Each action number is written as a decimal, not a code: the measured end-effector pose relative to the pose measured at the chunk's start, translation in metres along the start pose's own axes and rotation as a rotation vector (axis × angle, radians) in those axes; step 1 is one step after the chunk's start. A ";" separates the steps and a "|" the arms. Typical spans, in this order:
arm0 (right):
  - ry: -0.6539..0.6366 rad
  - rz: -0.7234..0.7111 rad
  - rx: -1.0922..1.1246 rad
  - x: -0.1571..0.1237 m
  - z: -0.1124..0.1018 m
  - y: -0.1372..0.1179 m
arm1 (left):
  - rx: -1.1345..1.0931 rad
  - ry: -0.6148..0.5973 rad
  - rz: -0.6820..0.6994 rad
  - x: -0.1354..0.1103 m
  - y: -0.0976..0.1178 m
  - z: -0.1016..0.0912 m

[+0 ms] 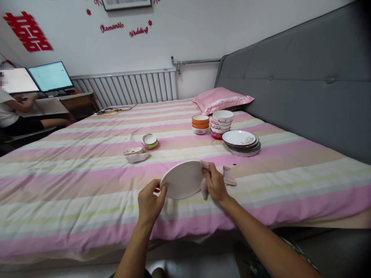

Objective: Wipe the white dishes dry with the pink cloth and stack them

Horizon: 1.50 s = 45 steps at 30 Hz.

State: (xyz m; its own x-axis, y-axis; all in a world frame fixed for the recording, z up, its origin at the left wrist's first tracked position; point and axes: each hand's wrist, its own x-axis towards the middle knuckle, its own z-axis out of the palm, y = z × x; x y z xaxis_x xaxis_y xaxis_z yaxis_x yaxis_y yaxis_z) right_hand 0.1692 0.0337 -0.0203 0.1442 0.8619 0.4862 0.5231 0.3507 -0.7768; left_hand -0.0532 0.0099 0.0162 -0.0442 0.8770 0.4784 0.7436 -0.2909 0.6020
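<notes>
A white plate (184,180) is held tilted above the near part of the bed. My left hand (151,200) pinches its left edge, thumb on the face turned towards me. At the right edge, my right hand (215,180) is closed on a pale pink cloth (204,189), which is wrapped over the plate's rim. Part of the cloth trails out to the right behind that hand. Beyond the plate, a stack of plates (240,138) rests on the striped bedspread (101,181).
Behind the plates stand stacked bowls (222,120) and orange and white bowls (200,124). Small dishes (149,139) and a white boat-shaped dish (136,156) lie left. A pink pillow (222,99) sits by the grey headboard (290,73). A person (14,106) sits at a desk with monitors (50,77).
</notes>
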 end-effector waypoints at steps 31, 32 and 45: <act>-0.008 -0.073 -0.067 -0.007 0.001 0.010 | 0.066 -0.078 -0.073 0.003 -0.018 -0.008; 0.030 -0.100 -0.065 -0.006 -0.001 0.008 | 0.076 -0.097 -0.057 0.002 -0.018 -0.006; 0.249 -0.571 -0.109 0.010 -0.017 -0.005 | -0.080 -0.107 0.140 -0.010 -0.003 0.016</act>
State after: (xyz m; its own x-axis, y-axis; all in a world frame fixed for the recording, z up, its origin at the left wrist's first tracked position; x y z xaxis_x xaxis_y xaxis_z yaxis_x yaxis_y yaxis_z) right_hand 0.1824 0.0344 -0.0045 0.0011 0.4339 0.9009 0.6560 0.6797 -0.3282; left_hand -0.0448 0.0086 -0.0006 0.1300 0.8601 0.4932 0.6816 -0.4388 0.5856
